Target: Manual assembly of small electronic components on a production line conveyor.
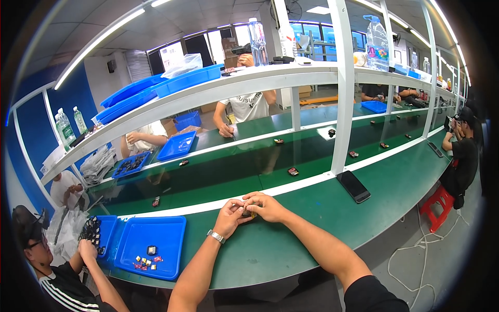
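My left hand, with a metal-banded watch at its wrist, meets my right hand over the green table. Both are closed around a small dark piece with a yellowish part. Fingers hide most of it, so its kind is unclear. Left of my left forearm lies a blue tray. Inside it are a small black square part and several tiny yellow, white and red pieces. To the right, a black phone rests on the table.
A white post and shelf rise beyond my hands. Small red-and-black parts lie along the green conveyor belt. At left, a co-worker's hand reaches to a tray of black parts. A red stool stands right.
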Tool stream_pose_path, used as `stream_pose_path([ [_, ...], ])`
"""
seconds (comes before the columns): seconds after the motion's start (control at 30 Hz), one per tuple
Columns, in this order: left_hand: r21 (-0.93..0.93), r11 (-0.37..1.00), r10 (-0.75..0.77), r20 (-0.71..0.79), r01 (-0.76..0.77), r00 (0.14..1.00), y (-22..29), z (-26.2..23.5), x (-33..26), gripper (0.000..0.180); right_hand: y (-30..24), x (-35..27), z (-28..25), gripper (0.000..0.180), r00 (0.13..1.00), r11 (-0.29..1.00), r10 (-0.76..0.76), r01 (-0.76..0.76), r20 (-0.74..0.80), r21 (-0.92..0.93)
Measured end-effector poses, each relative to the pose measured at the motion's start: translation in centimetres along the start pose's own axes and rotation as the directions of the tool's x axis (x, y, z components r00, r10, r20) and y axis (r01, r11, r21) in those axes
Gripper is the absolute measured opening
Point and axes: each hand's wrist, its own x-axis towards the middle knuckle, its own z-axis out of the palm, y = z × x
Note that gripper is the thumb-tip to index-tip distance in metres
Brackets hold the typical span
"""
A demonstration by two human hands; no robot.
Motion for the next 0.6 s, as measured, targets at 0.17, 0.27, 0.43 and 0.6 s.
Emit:
stream_pose_path([
  [0.17,-0.008,0.999,-0.033,0.008,0.033,0.999,0.2,-0.1,0.0,0.007,-0.5,-0.1,0.1,0.014,0.999,0.998,0.039,-0.04,-0.024,-0.049],
  [0.27,-0.023,0.994,-0.105,0.007,0.106,0.994,0.1,-0.4,0.0,0.007,-0.6,-0.2,-0.2,0.014,0.996,0.933,-0.09,0.082,-0.008,-0.351],
  [0.43,0.038,0.983,-0.171,-0.127,0.177,0.977,0.7,1.5,-0.1,0.016,-1.4,-0.9,0.8,0.013,0.989,0.867,-0.121,0.064,-0.083,-0.494],
  [0.6,-0.042,0.99,-0.139,-0.083,0.136,0.987,0.0,0.9,-0.1,0.025,-2.6,-1.1,1.5,0.011,0.968,0.807,-0.215,0.103,-0.127,-0.581],
])
